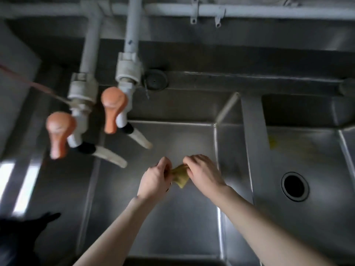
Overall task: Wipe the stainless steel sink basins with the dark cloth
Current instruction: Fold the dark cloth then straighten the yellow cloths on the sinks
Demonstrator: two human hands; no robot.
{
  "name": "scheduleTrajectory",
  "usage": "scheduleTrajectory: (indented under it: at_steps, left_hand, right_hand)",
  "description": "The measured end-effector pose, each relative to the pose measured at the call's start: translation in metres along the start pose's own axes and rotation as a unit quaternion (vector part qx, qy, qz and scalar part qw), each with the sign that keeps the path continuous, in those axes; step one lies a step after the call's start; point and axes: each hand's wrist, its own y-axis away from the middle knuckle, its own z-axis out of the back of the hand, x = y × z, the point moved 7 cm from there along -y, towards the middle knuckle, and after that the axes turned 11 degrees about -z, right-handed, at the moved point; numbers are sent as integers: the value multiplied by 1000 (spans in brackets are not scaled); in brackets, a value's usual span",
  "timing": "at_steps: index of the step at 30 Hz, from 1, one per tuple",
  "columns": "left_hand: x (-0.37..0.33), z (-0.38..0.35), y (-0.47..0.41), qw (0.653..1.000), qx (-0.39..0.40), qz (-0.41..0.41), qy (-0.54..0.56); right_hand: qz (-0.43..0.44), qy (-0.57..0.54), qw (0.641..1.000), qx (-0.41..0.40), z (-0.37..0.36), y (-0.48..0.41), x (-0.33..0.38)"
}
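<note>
Stainless steel fills nearly the whole scene: a long sink unit with a raised back ledge (249,79) and white pipes (172,10) running along the wall above it. Two basins show. The left basin (172,217) is the one the person leans over; the right basin (317,217) lies past a steel divider (249,150) and has a round dark drain hole (294,186) in its floor. A faint yellowish smear (272,144) marks the right basin's far wall, near the divider.

Two white taps hang down on the left, each with an orange lever handle: the nearer tap (76,135) sits lower and further left, the farther tap (123,112) just right of it. Both spouts point down and to the right over the left basin. A round dark plug-like disc (154,79) rests on the back ledge beside the farther tap.

Over the middle of the left basin, both bare forearms reach in. The left hand (153,181) and the right hand (201,173) are each clenched on opposite ends of a small yellowish-olive cloth (179,175), which is bunched and pulled between them, held in the air above the basin floor and not touching the steel. One pointed corner of the cloth hangs down toward the viewer.

At the near left edge, something black (28,233) lies blurred; what it is I cannot tell.
</note>
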Motion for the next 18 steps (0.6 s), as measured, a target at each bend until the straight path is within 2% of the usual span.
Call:
scheduleTrajectory:
  at_steps: [5, 10, 18]
  left_hand:
    - [-13, 64, 82, 998, -26, -42, -27]
    - [-6, 123, 173, 996, -65, -30, -48]
    - [25, 204, 260, 992, -118, 28, -40]
  right_hand:
    - [35, -46, 997, 42, 17, 51, 67]
    - [78, -97, 989, 81, 27, 89, 150]
    - [201, -2, 970, 136, 35, 98, 291]
